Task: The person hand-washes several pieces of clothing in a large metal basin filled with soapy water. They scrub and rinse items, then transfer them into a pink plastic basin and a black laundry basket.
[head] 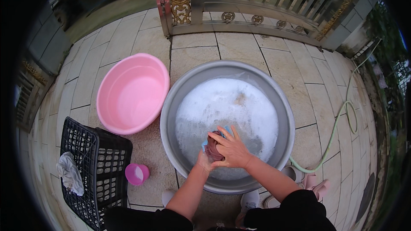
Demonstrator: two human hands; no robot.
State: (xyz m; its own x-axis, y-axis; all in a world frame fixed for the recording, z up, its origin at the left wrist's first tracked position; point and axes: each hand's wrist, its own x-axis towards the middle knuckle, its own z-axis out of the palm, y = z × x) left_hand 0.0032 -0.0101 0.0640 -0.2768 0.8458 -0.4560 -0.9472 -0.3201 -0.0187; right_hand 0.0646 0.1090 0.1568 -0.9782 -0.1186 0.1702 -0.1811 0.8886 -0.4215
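Observation:
Over a large grey washtub (170, 102) filled with foamy water (221, 99), both of my hands hold a bunched maroon cloth (212, 150). My right hand (233, 150) lies across its top and right side, fingers spread over it. From below and the left, my left hand (204, 160) supports the bundle, and its fingers are mostly hidden. Light blue material (204, 144) shows at the bundle's edges; whether it is part of the cloth cannot be told. White suds cover much of the water, with a brownish patch (240, 98) beyond my hands.
A pink plastic basin (135, 94) touches or nearly touches the tub's left. Nearer stand a black plastic crate (112, 166) with a greyish-white cloth (70, 173) and a pink cup (137, 174). A green hose (334, 134) and slippers (319, 189) lie right. A metal gate (260, 9) stands ahead.

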